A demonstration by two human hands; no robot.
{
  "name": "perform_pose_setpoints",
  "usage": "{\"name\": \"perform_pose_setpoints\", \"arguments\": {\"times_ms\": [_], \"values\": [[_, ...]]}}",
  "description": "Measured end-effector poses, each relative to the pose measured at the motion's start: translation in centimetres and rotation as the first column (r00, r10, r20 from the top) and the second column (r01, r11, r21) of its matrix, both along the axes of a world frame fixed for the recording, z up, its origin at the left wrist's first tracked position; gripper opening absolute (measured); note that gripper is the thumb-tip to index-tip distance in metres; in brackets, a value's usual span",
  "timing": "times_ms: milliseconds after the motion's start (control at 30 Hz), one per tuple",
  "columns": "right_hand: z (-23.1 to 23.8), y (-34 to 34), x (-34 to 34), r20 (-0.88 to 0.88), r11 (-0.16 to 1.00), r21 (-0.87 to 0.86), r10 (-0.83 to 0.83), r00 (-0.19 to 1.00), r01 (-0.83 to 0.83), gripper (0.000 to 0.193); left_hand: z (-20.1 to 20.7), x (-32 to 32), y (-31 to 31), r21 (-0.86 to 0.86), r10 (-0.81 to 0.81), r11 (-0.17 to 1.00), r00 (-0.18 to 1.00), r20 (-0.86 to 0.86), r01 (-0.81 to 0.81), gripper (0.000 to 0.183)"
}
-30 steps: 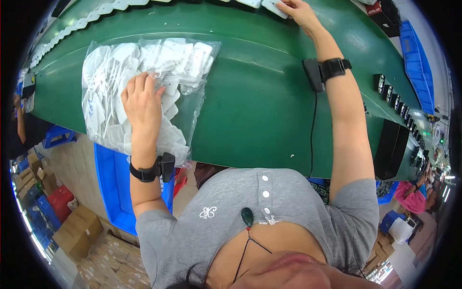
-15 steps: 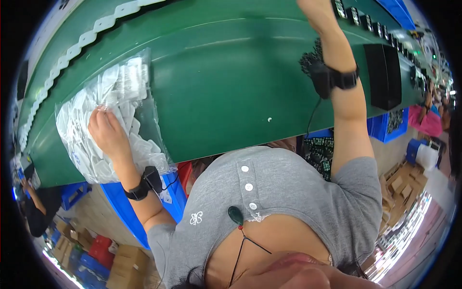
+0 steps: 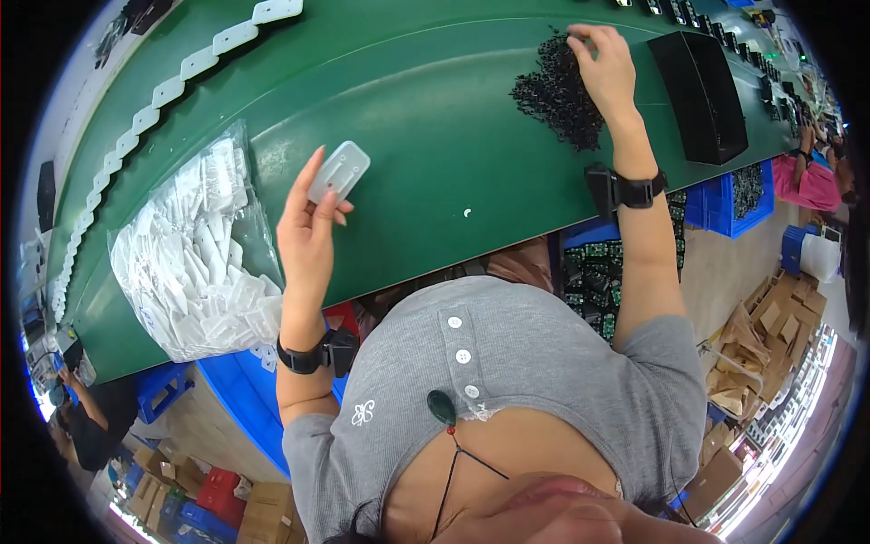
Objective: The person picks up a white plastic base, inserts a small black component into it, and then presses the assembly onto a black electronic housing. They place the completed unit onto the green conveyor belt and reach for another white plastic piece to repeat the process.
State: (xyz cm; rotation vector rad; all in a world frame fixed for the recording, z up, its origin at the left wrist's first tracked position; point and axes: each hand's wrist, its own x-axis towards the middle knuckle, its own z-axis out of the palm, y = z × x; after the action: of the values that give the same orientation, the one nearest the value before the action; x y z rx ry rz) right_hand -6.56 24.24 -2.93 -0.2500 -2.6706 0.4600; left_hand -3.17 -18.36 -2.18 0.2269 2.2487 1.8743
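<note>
My left hand point(image 3: 313, 213) grips a white translucent plastic cover plate point(image 3: 341, 170) between thumb and fingers, above the green table. The plate is a rounded rectangle with small holes in it. My right hand point(image 3: 605, 71) is at the upper right edge of a pile of small black parts point(image 3: 557, 91). Its thumb and forefinger are bent toward each other in a pinch; whatever lies between the tips is too small to make out. Left of my left hand, a clear plastic bag point(image 3: 195, 263) full of similar white plates lies on the table.
A tall-sided black box point(image 3: 696, 95) stands right of the pile. White plates point(image 3: 168, 92) form a curved row along the far left. Blue bins point(image 3: 736, 213) sit below the table edge, and green circuit boards point(image 3: 594, 276) lie beneath it. Other people work at both sides.
My left hand has left the bag and moved right, now with a white plate in it. My right hand has come back from the far edge to the black pile.
</note>
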Motion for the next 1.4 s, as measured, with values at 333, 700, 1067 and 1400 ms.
{"name": "perform_pose_setpoints", "arguments": {"times_ms": [333,700,1067,1400], "values": [[-2.3,1.1,-2.3,-0.057,0.988,0.004,0.152,0.987,-0.152,0.019,-1.6,1.5,2.0,0.031,-0.086,0.996,0.989,0.123,0.082,0.042],[-0.2,-0.8,-1.2,0.183,0.955,0.171,0.209,0.961,-0.241,0.010,-1.4,1.4,4.3,-0.046,-0.191,0.980,0.980,0.057,0.193,0.043],[1.5,-3.3,1.6,-0.017,0.938,0.311,0.165,0.986,-0.152,0.008,-0.7,1.9,5.2,-0.034,-0.207,0.978,0.978,0.027,0.208,0.037],[2.8,-15.2,6.8,-0.031,0.162,-0.982,0.389,0.921,-0.101,0.012,0.3,1.2,8.5,0.032,-0.104,0.993,0.981,-0.161,0.111,0.018]]}}
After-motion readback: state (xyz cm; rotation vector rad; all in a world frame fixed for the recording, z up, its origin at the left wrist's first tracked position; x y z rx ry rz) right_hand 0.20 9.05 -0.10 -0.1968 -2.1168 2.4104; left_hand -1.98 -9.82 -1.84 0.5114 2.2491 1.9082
